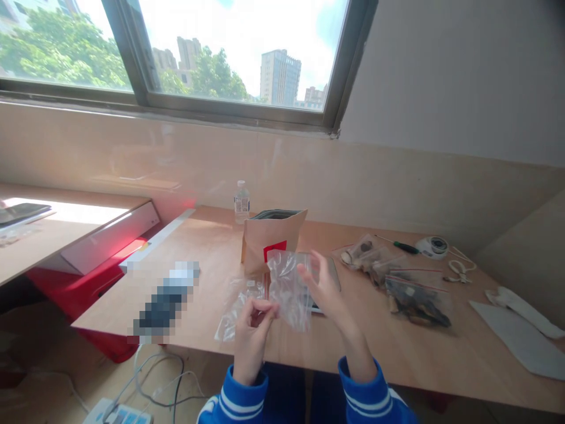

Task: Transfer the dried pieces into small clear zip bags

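A clear plastic zip bag (289, 288) hangs upright in front of me, above the table's near edge. My left hand (256, 321) pinches its left edge between thumb and fingers. At the bag's upper right side is my right hand (324, 288), its fingers apart; whether it touches the plastic I cannot tell. Another clear bag (229, 315) lies flat on the table to the left, partly behind my left hand. Behind the held bag stands an open brown paper pouch (256, 241) with a red label. A flat tablet-like device (333, 274) is partly hidden behind my right hand.
A water bottle (241, 203) stands near the wall. On the right lie filled zip bags (417, 297), a green-handled screwdriver (406, 247), a white dome camera (431, 247) with a cable, and white sheets (521, 338). A blurred-out item (163, 303) sits left. Cables (172, 377) run along the floor.
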A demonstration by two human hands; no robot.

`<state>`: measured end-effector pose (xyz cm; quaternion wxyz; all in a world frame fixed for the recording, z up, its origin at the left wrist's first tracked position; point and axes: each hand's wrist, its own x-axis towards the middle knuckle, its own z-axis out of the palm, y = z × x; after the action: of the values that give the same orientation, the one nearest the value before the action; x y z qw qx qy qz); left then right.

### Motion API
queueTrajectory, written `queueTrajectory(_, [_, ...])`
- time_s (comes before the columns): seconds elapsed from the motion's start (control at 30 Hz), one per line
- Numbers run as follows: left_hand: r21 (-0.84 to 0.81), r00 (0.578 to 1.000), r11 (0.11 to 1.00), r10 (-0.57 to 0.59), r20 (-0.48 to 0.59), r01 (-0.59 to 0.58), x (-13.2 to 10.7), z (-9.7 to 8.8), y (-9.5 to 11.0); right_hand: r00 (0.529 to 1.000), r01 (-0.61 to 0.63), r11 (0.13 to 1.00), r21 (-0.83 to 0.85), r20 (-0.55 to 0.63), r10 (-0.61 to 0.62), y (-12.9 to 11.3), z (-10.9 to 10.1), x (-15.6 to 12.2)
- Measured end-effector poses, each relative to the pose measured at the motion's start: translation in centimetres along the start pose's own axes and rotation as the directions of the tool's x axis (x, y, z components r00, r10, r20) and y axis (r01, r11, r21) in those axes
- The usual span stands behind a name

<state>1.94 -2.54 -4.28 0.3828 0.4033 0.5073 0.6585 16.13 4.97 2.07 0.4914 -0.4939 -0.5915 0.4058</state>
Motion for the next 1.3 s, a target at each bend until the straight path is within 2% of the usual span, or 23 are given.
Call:
queueTrajectory(0.07, [-0.01,1.0,1.0,0.003,0.026,-0.003,-0.1,0.2,0.0,0.977,-0.191,0.973,0.132,0.124,0.175,1.6,-0.2,-0.7])
queueTrajectory(0.13, [-0.002,0.998,1.0,-0.004,0.067,0.004,-0.2,0.0,-0.1,0.953,-0.284,0.922,0.261,0.182,0.242,2.1,-0.4,-0.6])
queueTrajectory(0.17, [0.004,0.996,1.0,-0.013,0.091,0.013,-0.3,-0.3,-0.1,0.958,-0.282,0.907,0.313,0.148,0.246,2.0,-0.5,-0.5])
queueTrajectory(0.27, [0.023,0.982,0.998,-0.066,0.175,0.063,-0.5,-1.5,0.3,0.978,-0.171,0.911,0.376,-0.048,0.204,1.5,-0.5,-0.4])
queueTrajectory(0.4, [0.095,0.942,0.987,-0.153,0.299,0.131,-0.8,-2.7,1.3,0.976,-0.08,0.956,0.284,-0.171,0.132,1.8,0.8,-1.5])
queueTrajectory(0.47, [0.121,0.948,0.982,-0.175,0.267,0.147,-0.7,-2.4,1.8,0.973,-0.067,0.98,0.185,-0.205,0.106,2.3,1.6,-2.4])
queueTrajectory(0.57, [0.096,0.977,0.981,-0.181,0.11,0.171,-0.1,-0.9,2.1,0.976,-0.036,0.998,0.052,-0.215,0.046,2.7,2.7,-3.7])
queueTrajectory(0.63, [0.075,0.981,0.979,-0.193,0.007,0.192,0.3,0.3,2.0,0.981,-0.01,1.0,0.021,-0.194,0.014,3.0,3.4,-4.5])
queueTrajectory(0.7, [0.071,0.98,0.978,-0.193,-0.04,0.196,0.6,1.0,1.8,0.989,-0.01,0.998,0.065,-0.146,0.02,3.4,4.2,-5.4])
queueTrajectory(0.77, [0.085,0.981,0.979,-0.183,-0.06,0.187,0.7,1.0,1.6,0.996,-0.046,0.985,0.164,-0.068,0.058,4.1,4.8,-6.2])
queueTrajectory(0.9, [0.116,0.968,0.961,-0.248,-0.041,0.251,0.8,-1.0,0.8,0.986,-0.163,0.942,0.293,0.09,0.143,5.9,5.4,-7.6])
queueTrajectory(1.0, [0.123,0.951,0.945,-0.307,0.03,0.302,1.2,-2.3,0.4,0.967,-0.244,0.919,0.309,0.144,0.209,6.8,5.2,-8.2])
queueTrajectory(1.13, [0.207,0.965,0.951,-0.25,0.082,0.229,3.0,-2.6,0.6,0.956,-0.27,0.933,0.24,0.185,0.229,6.9,4.2,-8.4])
queueTrajectory(1.2, [0.315,0.969,0.925,-0.242,0.055,0.213,4.6,-2.7,0.7,0.97,-0.221,0.963,0.153,0.138,0.201,7.0,3.2,-8.2])
queueTrajectory(1.3, [0.401,0.974,0.89,-0.224,-0.025,0.216,7.2,-3.3,0.5,0.997,-0.042,0.997,-0.059,-0.063,0.038,7.5,0.3,-7.6])
